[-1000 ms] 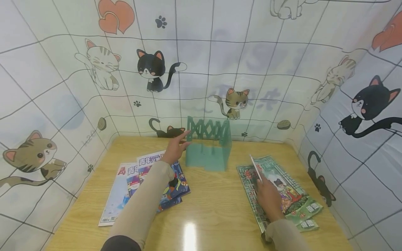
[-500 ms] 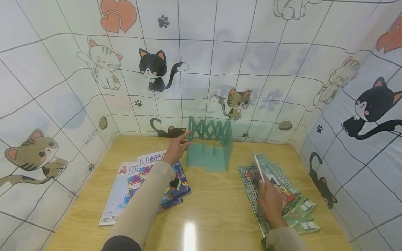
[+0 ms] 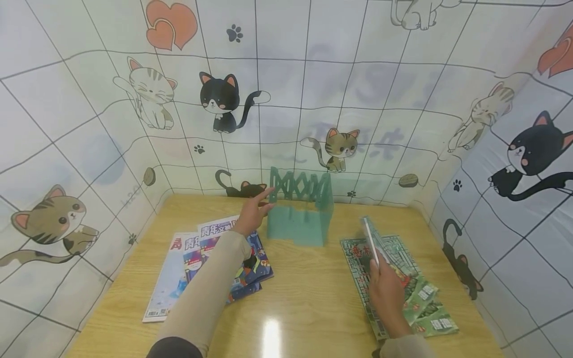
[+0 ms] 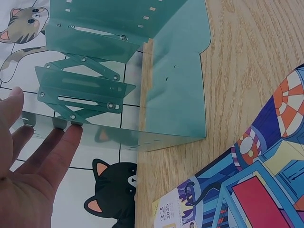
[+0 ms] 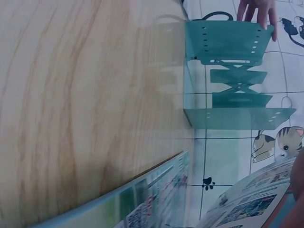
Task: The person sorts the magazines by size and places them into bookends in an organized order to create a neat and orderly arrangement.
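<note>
A green metal book rack (image 3: 297, 226) with a folding lattice back stands at the back of the table. My left hand (image 3: 252, 215) holds its left side panel; in the left wrist view several fingertips (image 4: 75, 133) press the panel's outer face. My right hand (image 3: 386, 291) grips a magazine (image 3: 370, 238), which is tilted up with its pale edge towards me. In the right wrist view the held magazine (image 5: 254, 199) shows printed pages, and only a bit of the hand is visible. Beneath it, green magazines (image 3: 358, 268) lie overlapped on the table.
Left of the rack, several magazines with blue and purple covers (image 3: 259, 261) lie fanned, over a pale one (image 3: 163, 286). The light wood table (image 3: 304, 288) meets a cloth wall (image 3: 286, 99) printed with cats just behind the rack.
My right hand has raised the magazine a little off the green stack and turned it more upright. My left hand stays at the rack, while the view has shifted slightly.
</note>
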`<state>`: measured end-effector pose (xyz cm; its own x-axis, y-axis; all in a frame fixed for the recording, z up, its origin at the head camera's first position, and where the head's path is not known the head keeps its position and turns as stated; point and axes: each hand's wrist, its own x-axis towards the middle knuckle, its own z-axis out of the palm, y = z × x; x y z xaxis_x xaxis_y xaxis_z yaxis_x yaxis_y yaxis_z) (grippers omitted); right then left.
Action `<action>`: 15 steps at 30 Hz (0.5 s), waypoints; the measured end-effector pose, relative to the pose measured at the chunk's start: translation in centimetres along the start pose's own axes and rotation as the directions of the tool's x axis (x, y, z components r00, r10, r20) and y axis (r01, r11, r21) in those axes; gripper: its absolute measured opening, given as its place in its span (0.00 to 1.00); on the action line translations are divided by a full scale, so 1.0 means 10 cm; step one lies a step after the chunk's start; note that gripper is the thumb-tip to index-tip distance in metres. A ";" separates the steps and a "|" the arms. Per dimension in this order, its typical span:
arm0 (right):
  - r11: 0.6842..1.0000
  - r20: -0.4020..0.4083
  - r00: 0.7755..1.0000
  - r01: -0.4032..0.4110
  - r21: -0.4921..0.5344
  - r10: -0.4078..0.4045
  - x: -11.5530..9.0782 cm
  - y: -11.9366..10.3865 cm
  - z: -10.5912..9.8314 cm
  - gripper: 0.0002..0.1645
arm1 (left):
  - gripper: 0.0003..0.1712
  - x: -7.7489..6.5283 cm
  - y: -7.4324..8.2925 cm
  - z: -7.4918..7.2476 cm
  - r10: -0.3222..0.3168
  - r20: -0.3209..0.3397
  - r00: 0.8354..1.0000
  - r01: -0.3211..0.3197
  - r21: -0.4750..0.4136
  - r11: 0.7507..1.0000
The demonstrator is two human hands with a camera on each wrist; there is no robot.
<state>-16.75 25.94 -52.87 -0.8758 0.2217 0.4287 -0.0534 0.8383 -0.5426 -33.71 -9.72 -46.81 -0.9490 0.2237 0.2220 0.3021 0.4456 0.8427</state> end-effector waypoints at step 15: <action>0.996 -0.037 0.999 0.007 0.091 -0.004 -0.04 -0.29 -0.17 0.25 | 0.32 -0.01 -0.02 0.01 0.013 -0.012 1.000 -0.013 0.002 1.000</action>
<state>-15.41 24.24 -50.28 -0.8573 0.2368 0.4571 -0.1030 0.7911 -0.6030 -33.67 -9.71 -47.03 -0.9461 0.2187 0.2388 0.3144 0.4440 0.8391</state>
